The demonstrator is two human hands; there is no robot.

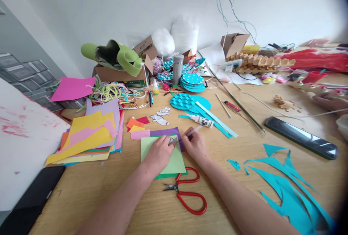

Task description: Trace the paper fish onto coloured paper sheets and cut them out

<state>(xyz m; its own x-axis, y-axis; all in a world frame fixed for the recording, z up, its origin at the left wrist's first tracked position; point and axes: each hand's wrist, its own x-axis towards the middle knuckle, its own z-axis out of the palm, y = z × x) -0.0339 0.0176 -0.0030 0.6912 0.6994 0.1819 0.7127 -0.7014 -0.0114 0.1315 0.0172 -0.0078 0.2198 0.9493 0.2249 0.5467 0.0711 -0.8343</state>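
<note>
My left hand (pixel 160 152) rests on a square of light green paper (pixel 148 155), its thumb and index finger pressing a small pale paper cut-out (pixel 172 141) near the sheet's upper right corner. My right hand (pixel 195 143) grips a slim whitish pen (pixel 196 130), its dark tip beside the cut-out. Under the light green square lie a darker green sheet (pixel 170 175) and a purple sheet (pixel 165 132). Red-handled scissors (pixel 178 188) lie with blades slightly apart just below the paper. Several white fish-shaped cut-outs (pixel 160 119) lie beyond my left hand.
A stack of coloured paper (pixel 87 130) stands left. A glue bottle (pixel 202 120) and blue discs (pixel 190 103) lie ahead. Blue scraps (pixel 285 191) and a black phone (pixel 300 137) are right; another person's hand (pixel 330 102) shows at the far right edge.
</note>
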